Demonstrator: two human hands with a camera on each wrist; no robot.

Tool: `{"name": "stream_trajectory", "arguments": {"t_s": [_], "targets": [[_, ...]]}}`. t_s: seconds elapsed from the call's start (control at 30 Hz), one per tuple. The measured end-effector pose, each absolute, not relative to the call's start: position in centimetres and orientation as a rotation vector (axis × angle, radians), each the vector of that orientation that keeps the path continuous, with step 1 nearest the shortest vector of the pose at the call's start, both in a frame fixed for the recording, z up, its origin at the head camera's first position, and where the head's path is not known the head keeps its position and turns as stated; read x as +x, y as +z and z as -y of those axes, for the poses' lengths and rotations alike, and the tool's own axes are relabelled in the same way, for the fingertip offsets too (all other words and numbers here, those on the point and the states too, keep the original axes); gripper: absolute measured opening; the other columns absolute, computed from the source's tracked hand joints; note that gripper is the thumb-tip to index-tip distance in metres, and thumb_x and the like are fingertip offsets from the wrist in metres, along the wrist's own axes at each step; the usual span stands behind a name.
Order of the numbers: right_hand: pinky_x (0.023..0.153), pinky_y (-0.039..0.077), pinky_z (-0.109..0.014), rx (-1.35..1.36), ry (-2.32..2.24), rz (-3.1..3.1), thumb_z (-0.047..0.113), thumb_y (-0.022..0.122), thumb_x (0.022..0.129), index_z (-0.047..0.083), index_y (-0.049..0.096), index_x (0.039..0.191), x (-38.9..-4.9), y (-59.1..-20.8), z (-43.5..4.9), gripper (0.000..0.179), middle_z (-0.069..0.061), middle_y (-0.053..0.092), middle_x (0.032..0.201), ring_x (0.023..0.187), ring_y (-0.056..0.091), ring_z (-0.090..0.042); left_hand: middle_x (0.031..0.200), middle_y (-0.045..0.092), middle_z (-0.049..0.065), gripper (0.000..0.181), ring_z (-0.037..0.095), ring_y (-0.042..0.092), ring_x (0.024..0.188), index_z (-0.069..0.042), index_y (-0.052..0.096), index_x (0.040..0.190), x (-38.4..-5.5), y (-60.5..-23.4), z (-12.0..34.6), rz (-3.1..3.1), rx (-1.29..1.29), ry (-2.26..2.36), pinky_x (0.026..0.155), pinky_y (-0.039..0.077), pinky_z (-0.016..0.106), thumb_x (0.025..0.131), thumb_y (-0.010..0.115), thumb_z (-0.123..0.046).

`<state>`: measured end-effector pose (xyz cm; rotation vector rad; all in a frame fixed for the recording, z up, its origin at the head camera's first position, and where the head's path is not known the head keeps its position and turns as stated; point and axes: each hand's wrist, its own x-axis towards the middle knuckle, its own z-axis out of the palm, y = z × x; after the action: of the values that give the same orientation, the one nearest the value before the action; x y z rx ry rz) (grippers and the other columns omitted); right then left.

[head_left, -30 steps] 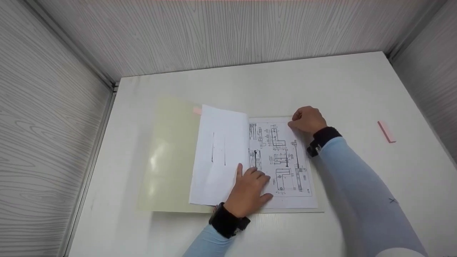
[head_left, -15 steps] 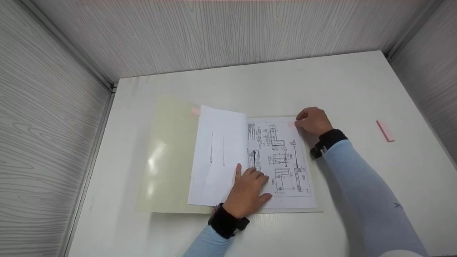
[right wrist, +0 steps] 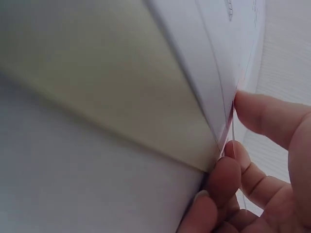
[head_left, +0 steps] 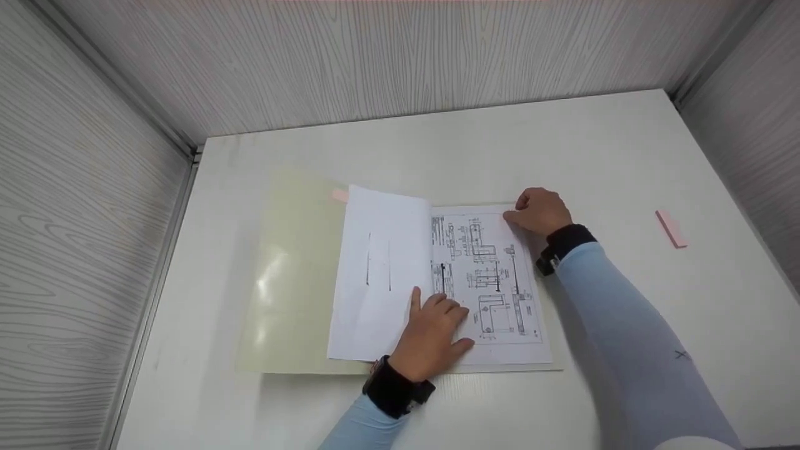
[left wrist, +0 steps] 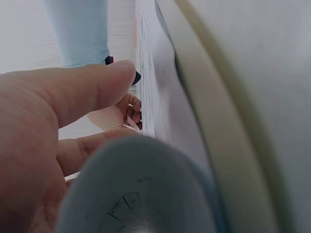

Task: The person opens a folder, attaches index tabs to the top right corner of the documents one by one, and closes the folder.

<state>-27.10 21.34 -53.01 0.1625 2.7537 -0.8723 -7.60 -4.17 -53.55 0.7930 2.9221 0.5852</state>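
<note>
An open folder with a pale yellow-green cover (head_left: 294, 281) lies on the table, holding white sheets. My left hand (head_left: 431, 337) rests spread across the turned-back white sheet (head_left: 381, 269) and the lower part of the drawing sheet (head_left: 497, 275). My right hand (head_left: 542, 211) is at the drawing sheet's upper right corner and pinches a pink sticky note (right wrist: 228, 121) there. In the right wrist view the thumb presses on the page side, with curled fingers (right wrist: 226, 174) behind the corner. From above, the thumb hides the note.
A small pink sticky-note pad (head_left: 671, 229) lies on the white table (head_left: 437, 150) to the right. Another pink tab (head_left: 340, 195) sticks out behind the turned sheet. Wood-grained panels (head_left: 400, 62) stand along the back and sides.
My right hand slid right off the corner, baring a pink note on the drawing sheet, then came back left with its thumb over it. My left hand stays on the sheets.
</note>
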Motion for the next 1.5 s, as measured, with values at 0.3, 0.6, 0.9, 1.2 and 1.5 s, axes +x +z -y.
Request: {"name": "stream_trajectory", "arguments": {"t_s": [0.3,0.6,0.9,1.2,1.5], "targets": [[0.065,0.044,-0.038,0.153,-0.767,-2.760,0.039,0.064,0.086,0.002,0.059,0.102,-26.9,-52.4,-20.8,0.040,-0.016,0.060,0.095,0.079,0.055,-0.030,0.114,0.065,-0.001,0.042,0.022,0.049,0.123,-0.015,0.067,0.116,-7.6,-53.5,4.1,-2.939,0.789,0.599,0.111,0.010,0.061,0.082,0.074,-0.039],[0.072,0.045,-0.041,0.141,-0.723,-2.715,0.049,0.063,0.085,0.000,0.057,0.109,-26.9,-52.1,-20.7,0.055,-0.019,0.060,0.107,0.086,0.054,-0.032,0.110,0.066,-0.002,0.039,0.021,0.051,0.121,-0.014,0.068,0.113,-7.7,-53.5,4.0,-2.953,0.793,0.640,0.110,0.011,0.061,0.081,0.075,-0.035],[0.078,0.043,-0.042,0.132,-0.709,-2.662,0.046,0.067,0.084,0.001,0.053,0.115,-27.0,-52.1,-21.1,0.056,-0.018,0.056,0.109,0.091,0.052,-0.033,0.112,0.067,-0.001,0.040,0.023,0.051,0.122,-0.015,0.068,0.115,-7.6,-53.4,4.0,-2.949,0.785,0.639,0.110,0.011,0.061,0.082,0.074,-0.036],[0.087,0.043,-0.045,0.018,-0.710,-2.599,0.028,0.060,0.092,-0.002,0.052,0.121,-27.7,-52.2,-22.0,0.043,-0.020,0.055,0.117,0.099,0.051,-0.034,0.113,0.067,-0.001,0.041,0.024,0.051,0.121,-0.015,0.068,0.115,-7.6,-53.4,3.9,-2.951,0.783,0.627,0.109,0.013,0.063,0.082,0.073,-0.038],[0.081,0.042,-0.041,-0.015,-0.793,-2.568,0.020,0.058,0.090,0.000,0.055,0.116,-27.9,-52.3,-22.8,0.033,-0.017,0.056,0.110,0.095,0.050,-0.031,0.112,0.068,-0.001,0.039,0.025,0.052,0.121,-0.015,0.068,0.115,-7.6,-53.4,3.9,-2.952,0.779,0.633,0.108,0.014,0.064,0.083,0.073,-0.038]]}}
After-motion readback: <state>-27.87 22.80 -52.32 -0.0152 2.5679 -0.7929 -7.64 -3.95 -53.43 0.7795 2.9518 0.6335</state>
